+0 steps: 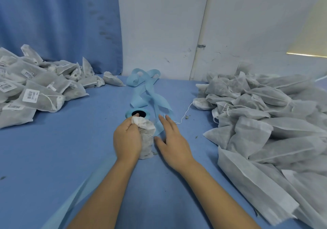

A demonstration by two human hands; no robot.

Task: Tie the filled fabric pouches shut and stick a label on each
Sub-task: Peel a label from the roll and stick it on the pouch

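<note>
The pouch in hand (pixel 146 140) stood upright on the blue table (pixel 70 149), just in front of the label roll (pixel 138 114). Its neck was gathered into a white bunch at the top. Whether a knot was already drawn there could not be told. Judging by the reach of the free hand, the labelling step looked to be at hand rather than the tying.

The left hand (pixel 126 139) had its grip wrapped round the pouch's side, fingers curled about the body and thumb up by the bunched neck. The right hand (pixel 172 140) had its grip spread — fingers straight and apart, holding nothing. It lay just beside the pouch, with its fingertips over the loose blue backing strip (pixel 146 87) trailing from the roll. Contact with the strip was unclear.

The next move would probably call for peeling one label off that strip and pressing it flat on the pouch's side while the left hand steadied it.

Labelled pouches (pixel 35 90) lay heaped at the far left, and the unlabelled heap (pixel 265 122) sat at the right — well apart.
</note>
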